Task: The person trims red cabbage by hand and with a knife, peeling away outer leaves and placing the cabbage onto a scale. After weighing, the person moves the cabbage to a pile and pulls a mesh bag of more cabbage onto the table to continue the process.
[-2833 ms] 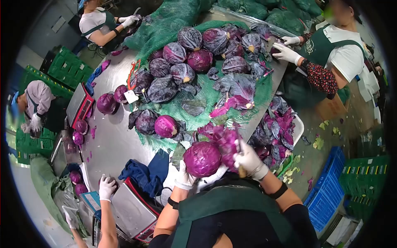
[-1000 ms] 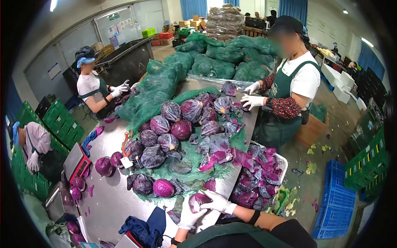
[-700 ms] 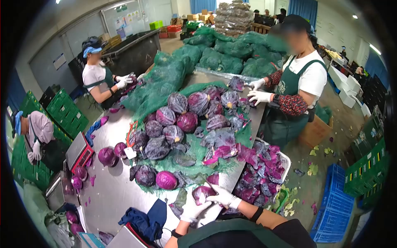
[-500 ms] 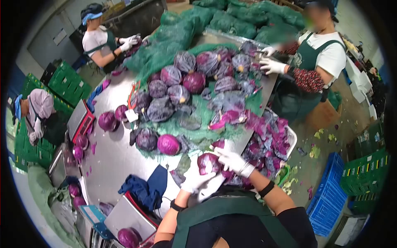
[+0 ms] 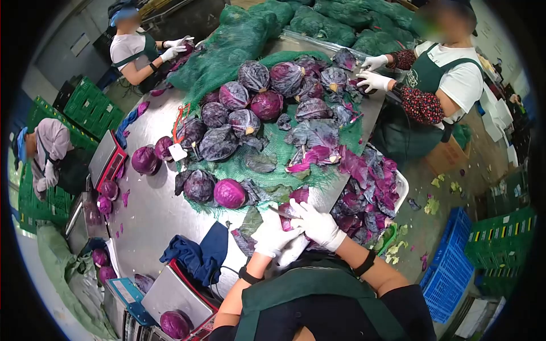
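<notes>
Red cabbage [image 5: 286, 224] between the left hand [image 5: 272, 235] and right hand [image 5: 319, 225], near side of the counter [image 5: 145, 207].
The left hand cups the cabbage's left side; the right closes on a slim knife [image 5: 282, 213], its blade across the cabbage. Just beyond, a smooth purple cabbage [image 5: 230, 194] sits near green netting [image 5: 284, 149]; farther back, leafy cabbages [image 5: 254, 76] lie heaped.

Cabbages [image 5: 244, 122] lie on netting [image 5: 278, 143] atop the surface [image 5: 151, 207]; mesh sacks [image 5: 321, 25] lie far behind, a tub [image 5: 402, 190] of leaves [image 5: 369, 196] right, a scale [image 5: 176, 295] near left.
</notes>
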Available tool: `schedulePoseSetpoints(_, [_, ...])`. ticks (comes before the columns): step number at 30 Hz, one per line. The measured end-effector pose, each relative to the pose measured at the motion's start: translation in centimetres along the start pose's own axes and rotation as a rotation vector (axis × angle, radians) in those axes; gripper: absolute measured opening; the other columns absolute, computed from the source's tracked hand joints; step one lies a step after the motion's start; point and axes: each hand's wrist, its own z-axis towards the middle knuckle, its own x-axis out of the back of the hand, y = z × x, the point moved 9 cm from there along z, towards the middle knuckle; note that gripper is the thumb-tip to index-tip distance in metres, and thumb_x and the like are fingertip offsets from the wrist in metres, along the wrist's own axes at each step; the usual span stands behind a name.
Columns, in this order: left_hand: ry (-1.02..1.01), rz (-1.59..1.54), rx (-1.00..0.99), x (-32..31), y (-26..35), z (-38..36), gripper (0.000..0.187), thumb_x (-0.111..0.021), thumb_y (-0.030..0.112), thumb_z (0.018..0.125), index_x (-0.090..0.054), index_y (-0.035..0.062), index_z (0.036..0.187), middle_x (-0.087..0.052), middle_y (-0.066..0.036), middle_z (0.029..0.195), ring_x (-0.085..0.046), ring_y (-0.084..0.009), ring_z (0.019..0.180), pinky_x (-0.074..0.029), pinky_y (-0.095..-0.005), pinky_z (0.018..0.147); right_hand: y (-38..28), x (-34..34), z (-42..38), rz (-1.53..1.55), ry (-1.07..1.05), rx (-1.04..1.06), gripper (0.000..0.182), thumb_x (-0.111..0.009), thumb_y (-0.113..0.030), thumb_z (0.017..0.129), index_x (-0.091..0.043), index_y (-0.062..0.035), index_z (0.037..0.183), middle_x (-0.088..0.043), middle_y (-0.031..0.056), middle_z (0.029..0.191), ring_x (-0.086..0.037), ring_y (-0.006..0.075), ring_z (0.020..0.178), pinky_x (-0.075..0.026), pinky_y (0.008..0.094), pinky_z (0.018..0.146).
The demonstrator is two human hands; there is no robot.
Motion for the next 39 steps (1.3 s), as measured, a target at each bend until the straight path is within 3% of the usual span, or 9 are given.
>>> schedulePoseSetpoints(2, [0.018, 0.111, 0.005, 0.1, 0.3, 0.0, 0.106, -0.080, 0.043, 0.059, -0.027, -0.0104, 0.133, -0.042, -0.030, 0.126, -0.043, -0.0388, 0.120, -0.034, -0.0384, 0.102, 2.6, -1.9, 0.0, 0.035, 0.336, 0.194, 0.031, -0.053, -0.016, 0.080, -0.058, -0.0070, 0.109, -0.059, 0.0085, 0.105, -0.061, 0.0229, 0.085, -0.053, 0.0307, 0.069])
schedulePoseSetpoints(6, [-0.143, -0.033, -0.256, 0.8, 2.5, -1.1, 0.104, -0.082, 0.035, 0.056, -0.027, -0.0046, 0.135, -0.036, -0.027, 0.131, -0.036, -0.0380, 0.125, -0.029, -0.0383, 0.105, 11.6, -5.3, 1.9, 0.063, -0.007, -0.129, 0.035, -0.054, -0.011, 0.076, -0.056, -0.0067, 0.110, -0.058, 0.0106, 0.099, -0.061, 0.0251, 0.084, -0.051, 0.0308, 0.068])
schedulePoseSetpoints(10, [-0.207, -0.530, -0.076, 1.4, -2.0, -3.5, 0.112, -0.083, 0.028, 0.060, -0.013, -0.0027, 0.142, -0.024, -0.021, 0.142, -0.028, -0.0296, 0.132, -0.026, -0.0373, 0.107, 17.0, -6.4, -1.3, 1.078, -0.083, -0.720, 0.058, -0.051, -0.008, 0.087, -0.029, -0.0102, 0.141, -0.054, 0.0071, 0.103, -0.054, 0.0097, 0.062, -0.046, 0.0221, 0.049])
schedulePoseSetpoints(13, [-0.104, -0.514, -0.006, 0.7, -3.1, -3.7, 0.112, -0.084, 0.029, 0.060, -0.014, -0.0040, 0.142, -0.035, -0.021, 0.136, -0.040, -0.0271, 0.124, -0.035, -0.0354, 0.102, 11.1, -2.9, -0.4, 1.221, 0.051, -0.408, 0.067, -0.049, -0.011, 0.091, -0.011, -0.0102, 0.146, -0.048, 0.0109, 0.120, -0.052, 0.0074, 0.059, -0.043, 0.0203, 0.041])
schedulePoseSetpoints(18, [0.045, -0.074, -0.062, 1.1, 1.3, -2.1, 0.097, -0.080, 0.040, 0.060, -0.034, -0.0036, 0.133, -0.055, -0.020, 0.118, -0.057, -0.0284, 0.107, -0.046, -0.0360, 0.089, 1.0, -1.9, -1.8, 0.155, 0.057, 0.103, 0.072, -0.052, -0.029, 0.090, -0.013, -0.0040, 0.144, -0.034, 0.0210, 0.140, -0.059, 0.0295, 0.103, -0.053, 0.0354, 0.073])
schedulePoseSetpoints(26, [0.132, 0.160, -0.252, 1.5, 3.1, -2.2, 0.088, -0.076, 0.041, 0.059, -0.040, 0.0026, 0.129, -0.056, -0.018, 0.111, -0.058, -0.0327, 0.099, -0.047, -0.0391, 0.084, 0.3, -2.1, -1.1, -0.111, -0.127, -0.047, 0.062, -0.054, -0.040, 0.085, -0.035, -0.0108, 0.137, -0.042, 0.0126, 0.135, -0.065, 0.0225, 0.083, -0.053, 0.0312, 0.052])
schedulePoseSetpoints(29, [0.053, 0.065, -0.250, 1.3, 3.5, -1.4, 0.086, -0.076, 0.039, 0.059, -0.040, 0.0036, 0.129, -0.055, -0.018, 0.112, -0.057, -0.0335, 0.100, -0.045, -0.0412, 0.086, -0.1, -1.9, -1.2, -0.214, 0.073, 0.304, 0.022, -0.049, -0.022, 0.089, -0.063, -0.0091, 0.100, -0.056, 0.0036, 0.111, -0.058, 0.0183, 0.088, -0.053, 0.0293, 0.070])
schedulePoseSetpoints(33, [-0.054, 0.099, -0.334, 0.0, 2.1, -1.5, 0.098, -0.078, 0.040, 0.058, -0.032, 0.0034, 0.136, -0.042, -0.024, 0.130, -0.041, -0.0384, 0.122, -0.033, -0.0425, 0.101, 7.7, -4.2, -0.4, 0.828, -0.073, -0.337, 0.023, -0.048, -0.023, 0.093, -0.062, -0.0048, 0.094, -0.060, 0.0064, 0.068, -0.056, 0.0147, 0.047, -0.048, 0.0256, 0.048])
schedulePoseSetpoints(39, [-0.158, 0.081, -0.380, 0.2, 0.7, -2.0, 0.104, -0.080, 0.041, 0.058, -0.029, 0.0007, 0.139, -0.030, -0.026, 0.140, -0.031, -0.0403, 0.130, -0.027, -0.0431, 0.106, 13.0, -6.8, -1.9, 1.301, 0.077, -0.625, 0.020, -0.051, -0.025, 0.092, -0.052, -0.0073, 0.084, -0.054, 0.0023, 0.059, -0.046, 0.0083, 0.040, -0.036, 0.0220, 0.038])
